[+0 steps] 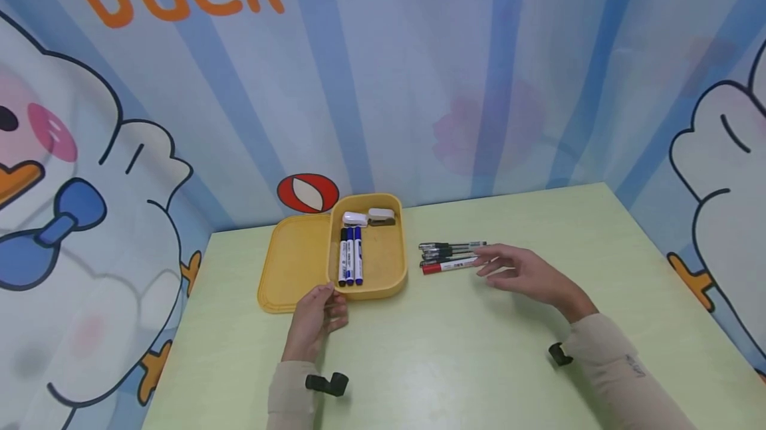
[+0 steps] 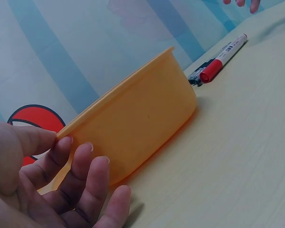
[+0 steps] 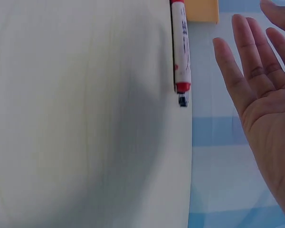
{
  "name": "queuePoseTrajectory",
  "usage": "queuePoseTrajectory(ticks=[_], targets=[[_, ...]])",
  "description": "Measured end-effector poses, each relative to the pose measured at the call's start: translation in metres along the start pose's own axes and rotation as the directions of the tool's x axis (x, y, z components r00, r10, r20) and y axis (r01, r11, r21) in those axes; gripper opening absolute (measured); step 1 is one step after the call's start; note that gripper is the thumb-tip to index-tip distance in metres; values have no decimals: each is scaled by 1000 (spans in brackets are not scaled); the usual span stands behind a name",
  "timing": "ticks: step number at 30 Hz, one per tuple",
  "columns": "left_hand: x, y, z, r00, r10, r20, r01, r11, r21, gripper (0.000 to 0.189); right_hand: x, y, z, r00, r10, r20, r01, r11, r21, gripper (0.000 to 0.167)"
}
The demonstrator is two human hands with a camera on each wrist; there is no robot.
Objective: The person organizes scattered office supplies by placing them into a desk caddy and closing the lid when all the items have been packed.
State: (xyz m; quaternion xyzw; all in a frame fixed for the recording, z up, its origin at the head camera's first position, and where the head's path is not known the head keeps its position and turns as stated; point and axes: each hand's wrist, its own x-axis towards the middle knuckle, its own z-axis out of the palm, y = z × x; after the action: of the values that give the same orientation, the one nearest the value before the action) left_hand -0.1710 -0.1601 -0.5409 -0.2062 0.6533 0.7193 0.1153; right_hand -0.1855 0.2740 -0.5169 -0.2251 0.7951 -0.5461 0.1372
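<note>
My left hand (image 1: 312, 323) pinches the near left corner rim of a yellow box (image 1: 384, 260) between thumb and fingers, as the left wrist view (image 2: 133, 114) also shows. Inside the box, three whiteboard markers (image 1: 350, 257), one black and two blue, lie side by side. Behind them are a white eraser (image 1: 355, 218) and a white-and-dark one (image 1: 381, 216). My right hand (image 1: 529, 277) is held above the table with relaxed, extended fingers, holding nothing. Close to its fingertips lies a red-capped whiteboard marker (image 1: 445, 266), beside several black pens (image 1: 445, 248).
A yellow lid (image 1: 293, 264) lies flat against the box's left side. The pale green table (image 1: 419, 363) ends at a blue-striped backdrop (image 1: 413, 84) printed with cartoon ducks. Black wrist cameras (image 1: 327, 384) are strapped to both sleeves.
</note>
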Motion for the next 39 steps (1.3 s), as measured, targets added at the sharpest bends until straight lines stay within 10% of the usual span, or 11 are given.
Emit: queuePoseTrajectory(ticks=[39], targets=[[0, 1, -1, 1000, -8, 10, 8, 1000, 5, 31, 12, 32, -24, 991, 83, -103, -102, 975, -198, 42]])
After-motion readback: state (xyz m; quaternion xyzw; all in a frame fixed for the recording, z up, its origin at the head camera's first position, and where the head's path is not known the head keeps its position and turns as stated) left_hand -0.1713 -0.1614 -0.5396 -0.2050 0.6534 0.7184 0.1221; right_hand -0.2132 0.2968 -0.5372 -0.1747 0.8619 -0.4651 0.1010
